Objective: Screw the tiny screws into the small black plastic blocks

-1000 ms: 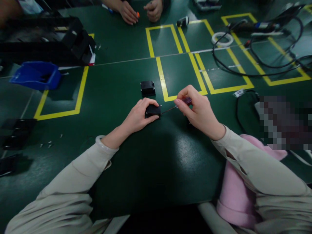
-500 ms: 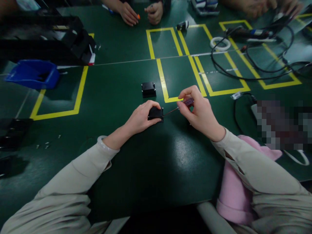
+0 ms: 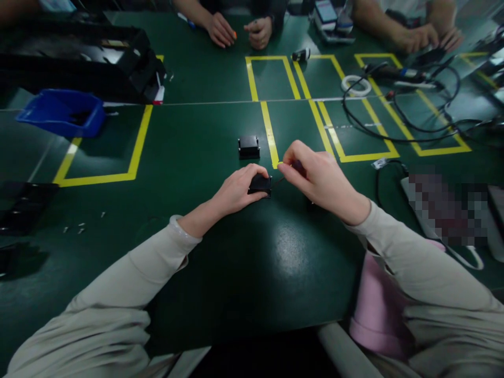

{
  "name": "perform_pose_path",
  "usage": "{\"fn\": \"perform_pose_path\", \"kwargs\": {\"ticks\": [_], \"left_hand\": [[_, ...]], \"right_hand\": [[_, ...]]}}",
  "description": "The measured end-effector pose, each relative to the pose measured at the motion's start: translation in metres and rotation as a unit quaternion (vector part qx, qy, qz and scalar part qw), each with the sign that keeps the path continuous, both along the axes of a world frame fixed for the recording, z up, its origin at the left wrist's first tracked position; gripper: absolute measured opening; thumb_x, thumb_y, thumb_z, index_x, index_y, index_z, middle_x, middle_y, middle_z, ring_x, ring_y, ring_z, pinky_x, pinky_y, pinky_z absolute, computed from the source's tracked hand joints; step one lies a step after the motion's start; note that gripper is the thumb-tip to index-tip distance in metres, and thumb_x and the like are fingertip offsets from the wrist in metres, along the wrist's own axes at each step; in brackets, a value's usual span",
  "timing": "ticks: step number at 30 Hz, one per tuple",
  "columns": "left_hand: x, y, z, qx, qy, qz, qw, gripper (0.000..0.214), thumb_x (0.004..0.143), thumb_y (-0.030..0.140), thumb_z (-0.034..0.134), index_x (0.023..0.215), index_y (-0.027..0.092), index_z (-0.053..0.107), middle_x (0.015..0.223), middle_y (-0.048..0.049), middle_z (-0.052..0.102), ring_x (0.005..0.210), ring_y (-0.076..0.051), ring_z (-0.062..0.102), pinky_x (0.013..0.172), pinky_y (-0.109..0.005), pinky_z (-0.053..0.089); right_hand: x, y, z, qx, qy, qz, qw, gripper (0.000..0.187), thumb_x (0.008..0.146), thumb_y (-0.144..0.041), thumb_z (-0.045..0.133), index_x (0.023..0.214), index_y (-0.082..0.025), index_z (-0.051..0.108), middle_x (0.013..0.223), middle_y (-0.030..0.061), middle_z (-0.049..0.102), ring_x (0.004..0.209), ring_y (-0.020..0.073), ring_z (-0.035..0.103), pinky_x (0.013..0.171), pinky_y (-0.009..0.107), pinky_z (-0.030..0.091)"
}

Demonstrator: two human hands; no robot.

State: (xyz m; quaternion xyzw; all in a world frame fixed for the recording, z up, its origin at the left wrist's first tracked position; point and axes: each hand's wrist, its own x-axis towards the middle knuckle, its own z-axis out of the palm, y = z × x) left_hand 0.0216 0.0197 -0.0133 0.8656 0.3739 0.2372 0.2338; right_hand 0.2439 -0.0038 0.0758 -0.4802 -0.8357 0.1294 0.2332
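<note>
My left hand (image 3: 240, 190) grips a small black box-shaped part (image 3: 260, 184) against the table, thumb on the near side and fingers over the top. My right hand (image 3: 321, 181) is closed round the dark handle of a screwdriver (image 3: 299, 168). Its thin shaft points left at the part's right end, where small screws show; whether the tip touches a screw I cannot tell. Just beyond my left hand stands a second black box-shaped part (image 3: 249, 146) with screws at its corners. A dark object, mostly hidden, lies under my right hand.
Several loose screws (image 3: 81, 229) lie at the left, near black parts (image 3: 27, 205). Behind them are a blue bin (image 3: 59, 113) and a black rack (image 3: 79, 63). Cables (image 3: 397, 139) and a white ring (image 3: 356, 85) lie to the right. Co-workers' hands (image 3: 222, 30) are across the table.
The whole view has shifted slightly. My right hand has turned and come closer to the part, covering more of the screwdriver. My left hand keeps its hold.
</note>
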Motion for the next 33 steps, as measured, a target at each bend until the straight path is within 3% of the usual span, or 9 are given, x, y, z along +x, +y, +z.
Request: {"fn": "perform_pose_path", "kwargs": {"ticks": [4, 8, 16, 23, 29, 33], "left_hand": [[0.000, 0.000, -0.001, 0.007, -0.006, 0.006, 1.000, 0.038, 0.087, 0.028, 0.074, 0.117, 0.021, 0.052, 0.116, -0.0044, 0.064, 0.106, -0.024, 0.064, 0.093, -0.038, 0.050], [0.001, 0.000, 0.001, -0.006, -0.005, 0.007, 1.000, 0.038, 0.087, 0.028, 0.073, 0.117, 0.021, 0.052, 0.117, -0.0046, 0.064, 0.107, -0.024, 0.064, 0.094, -0.039, 0.050], [0.001, 0.000, 0.001, -0.004, -0.002, 0.008, 1.000, 0.037, 0.087, 0.028, 0.074, 0.117, 0.021, 0.053, 0.116, -0.0048, 0.064, 0.108, -0.024, 0.064, 0.096, -0.039, 0.050], [0.000, 0.001, 0.001, -0.001, -0.006, -0.003, 1.000, 0.037, 0.089, 0.030, 0.073, 0.119, 0.022, 0.052, 0.117, -0.0042, 0.063, 0.108, -0.024, 0.064, 0.096, -0.038, 0.050], [-0.001, 0.000, 0.001, -0.012, 0.007, 0.008, 1.000, 0.037, 0.089, 0.032, 0.072, 0.119, 0.022, 0.052, 0.116, -0.0045, 0.064, 0.108, -0.024, 0.064, 0.095, -0.039, 0.051], [-0.001, 0.000, 0.004, -0.023, 0.015, 0.009, 1.000, 0.037, 0.090, 0.033, 0.071, 0.120, 0.022, 0.053, 0.118, -0.0050, 0.063, 0.109, -0.025, 0.064, 0.097, -0.040, 0.051]], "right_hand": [[-0.012, 0.002, 0.009, 0.007, -0.084, 0.009, 0.996, 0.021, 0.102, -0.033, 0.047, 0.100, -0.017, 0.060, 0.072, 0.0000, 0.059, 0.061, 0.0131, 0.052, 0.062, 0.027, 0.030], [-0.013, -0.001, 0.010, 0.020, -0.095, 0.025, 0.995, 0.022, 0.101, -0.026, 0.044, 0.113, -0.014, 0.059, 0.076, 0.0016, 0.063, 0.062, 0.0144, 0.054, 0.061, 0.027, 0.031], [-0.009, -0.003, 0.013, 0.006, -0.144, -0.012, 0.990, 0.026, 0.104, -0.035, 0.043, 0.108, -0.016, 0.060, 0.077, 0.0036, 0.067, 0.061, 0.0149, 0.056, 0.061, 0.028, 0.028], [-0.005, -0.004, 0.011, 0.021, -0.124, 0.009, 0.992, 0.021, 0.102, -0.025, 0.043, 0.117, -0.016, 0.056, 0.082, 0.0035, 0.069, 0.064, 0.0148, 0.059, 0.058, 0.028, 0.025], [-0.006, -0.003, 0.015, 0.020, -0.150, -0.007, 0.988, 0.026, 0.105, -0.034, 0.041, 0.110, -0.017, 0.059, 0.076, 0.0036, 0.069, 0.062, 0.0163, 0.058, 0.059, 0.029, 0.024], [-0.006, -0.003, 0.016, 0.003, -0.128, 0.016, 0.992, 0.024, 0.102, -0.025, 0.041, 0.117, -0.016, 0.057, 0.082, 0.0037, 0.071, 0.065, 0.0163, 0.060, 0.061, 0.028, 0.027]]}}
